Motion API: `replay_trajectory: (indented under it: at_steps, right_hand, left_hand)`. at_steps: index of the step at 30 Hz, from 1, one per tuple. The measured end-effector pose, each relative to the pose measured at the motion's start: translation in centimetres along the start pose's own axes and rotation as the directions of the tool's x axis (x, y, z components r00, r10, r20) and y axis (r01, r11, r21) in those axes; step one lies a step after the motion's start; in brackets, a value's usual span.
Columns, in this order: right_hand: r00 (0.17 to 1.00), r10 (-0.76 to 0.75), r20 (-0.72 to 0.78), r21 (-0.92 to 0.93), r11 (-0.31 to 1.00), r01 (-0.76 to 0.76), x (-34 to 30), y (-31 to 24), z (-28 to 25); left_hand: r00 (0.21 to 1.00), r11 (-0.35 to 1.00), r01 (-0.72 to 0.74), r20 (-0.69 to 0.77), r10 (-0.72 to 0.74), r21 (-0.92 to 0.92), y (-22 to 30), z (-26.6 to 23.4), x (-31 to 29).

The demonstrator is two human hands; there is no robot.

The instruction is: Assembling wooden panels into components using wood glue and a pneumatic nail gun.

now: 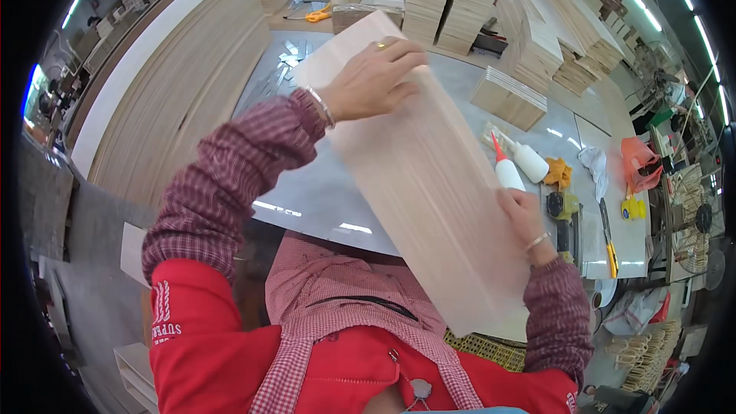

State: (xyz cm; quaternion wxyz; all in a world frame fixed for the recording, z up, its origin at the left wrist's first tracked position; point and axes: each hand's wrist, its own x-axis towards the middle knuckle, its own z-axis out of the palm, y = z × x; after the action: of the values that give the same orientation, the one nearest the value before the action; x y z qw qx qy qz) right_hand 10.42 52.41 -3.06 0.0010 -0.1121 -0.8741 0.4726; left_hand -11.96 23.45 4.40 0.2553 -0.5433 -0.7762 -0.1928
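- Pale wood boards (pixel 146 115) form a tall stack at far left; we note thin metal strips (pixel 285 65) on the grey tabletop (pixel 307 195) beside it.
- Left hand (pixel 379 77) lies across the far end of one wide board (pixel 429 176), fingers toward its right edge; we cannot tell whether it pinches or merely rests.
- That board slants above the tabletop, its near end past the table's edge.
- We judge it stiff, fairly light and not slippery, its corners liable to chip; we advise holding both long edges, near opposite ends.
- Right hand (pixel 521 218) grips the right long edge toward the near end; we cannot see the fingertips beneath.
- Farther right, we record a yellow-handled cutter (pixel 611 249).
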Motion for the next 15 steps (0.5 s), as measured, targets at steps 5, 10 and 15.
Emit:
replay_trajectory:
  at_steps: [5, 10, 15]
  right_hand:
    - [0.966, 0.176, -0.191, 0.339, 0.935, -0.104, 6.9, -2.5, 6.4]
    - [0.946, 0.321, -0.052, 0.490, 0.833, -0.256, 11.9, -3.3, 11.2]
    - [0.964, 0.266, -0.019, 0.403, 0.884, -0.236, 14.4, -4.1, 16.1]
  left_hand:
    - [0.955, 0.960, 0.261, -0.116, -0.272, -0.096, -0.3, 1.4, -6.5]
    - [0.827, 0.823, 0.528, -0.095, -0.554, -0.210, 1.0, 3.2, -13.4]
    - [0.595, 0.473, 0.733, 0.124, -0.794, -0.489, 2.8, 4.5, -16.6]
